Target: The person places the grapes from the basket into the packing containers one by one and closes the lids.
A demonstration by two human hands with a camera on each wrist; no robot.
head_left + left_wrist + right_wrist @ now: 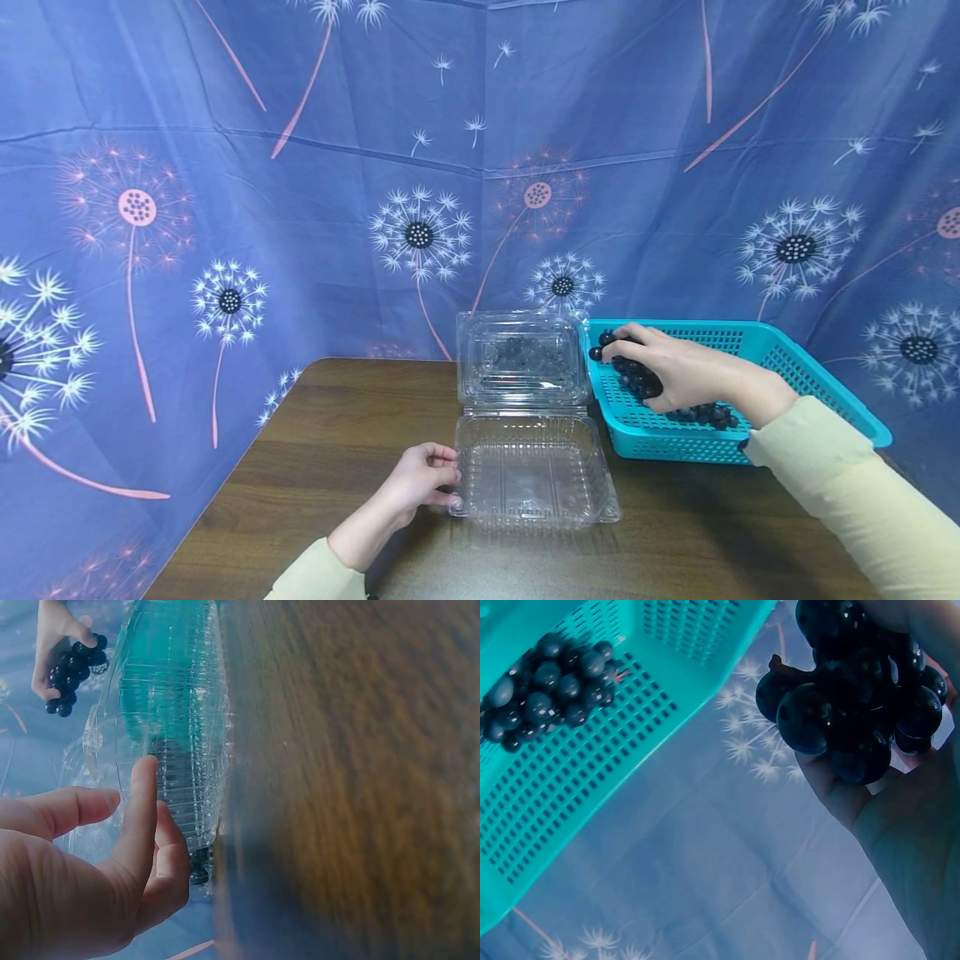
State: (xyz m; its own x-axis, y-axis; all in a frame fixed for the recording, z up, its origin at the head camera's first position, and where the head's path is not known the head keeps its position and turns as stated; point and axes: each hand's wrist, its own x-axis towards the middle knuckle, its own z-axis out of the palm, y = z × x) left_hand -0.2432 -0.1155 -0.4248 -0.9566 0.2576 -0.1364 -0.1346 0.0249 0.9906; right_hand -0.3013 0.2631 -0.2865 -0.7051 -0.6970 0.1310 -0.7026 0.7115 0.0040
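My right hand (678,371) grips a bunch of dark grapes (855,682) above the teal basket, fingers and thumb curled around it. Another bunch of dark grapes (555,690) lies in the perforated teal basket (637,750). To the basket's left stands a clear plastic clamshell container (534,483) with its lid (525,358) raised at the back. My left hand (420,483) is at the container's left side, fingertips right at the rim. In the left wrist view, its thumb and index finger are apart, with the index fingertip (145,769) overlapping the container wall.
Both containers stand on a brown wooden table (337,417). A blue cloth (315,208) with a dandelion print hangs behind and around the table. The lid leans up close to the cloth, and the basket sits near the right end of the table.
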